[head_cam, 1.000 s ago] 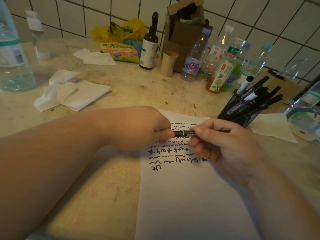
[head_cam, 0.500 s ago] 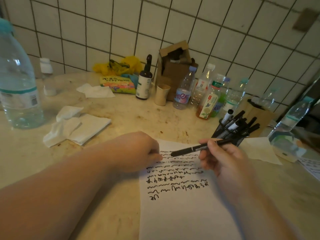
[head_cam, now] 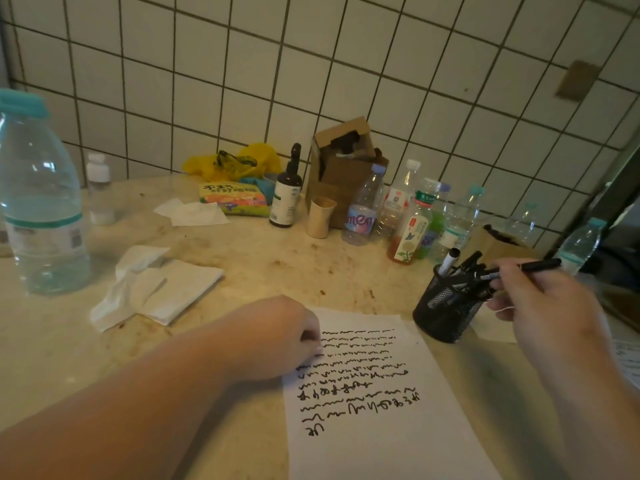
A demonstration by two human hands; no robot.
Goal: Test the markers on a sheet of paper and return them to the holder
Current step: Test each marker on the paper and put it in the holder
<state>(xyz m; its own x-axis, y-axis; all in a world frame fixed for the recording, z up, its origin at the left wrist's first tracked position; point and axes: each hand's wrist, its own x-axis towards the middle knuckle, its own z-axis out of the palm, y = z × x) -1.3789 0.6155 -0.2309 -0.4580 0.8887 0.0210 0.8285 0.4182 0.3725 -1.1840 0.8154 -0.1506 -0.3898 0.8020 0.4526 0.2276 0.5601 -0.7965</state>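
A white sheet of paper [head_cam: 381,441] lies on the counter, its upper half covered with black scribbled lines. My left hand [head_cam: 277,337] rests on the sheet's top left corner with curled fingers. A black mesh holder [head_cam: 443,310] with several black markers stands just past the sheet's top right corner. My right hand [head_cam: 543,299] pinches a black marker [head_cam: 533,266], capped and nearly level, right above the holder's rim.
A big water bottle [head_cam: 38,209] stands at the left. Crumpled tissues [head_cam: 152,285] lie left of the sheet. Along the tiled wall stand a dark dropper bottle [head_cam: 285,199], a paper cup [head_cam: 320,218], a cardboard box [head_cam: 343,168] and several drink bottles [head_cam: 412,233].
My right hand carried the marker from over the sheet up and right to the holder. My left hand let go of the marker's end and stayed on the paper. The camera tilted up.
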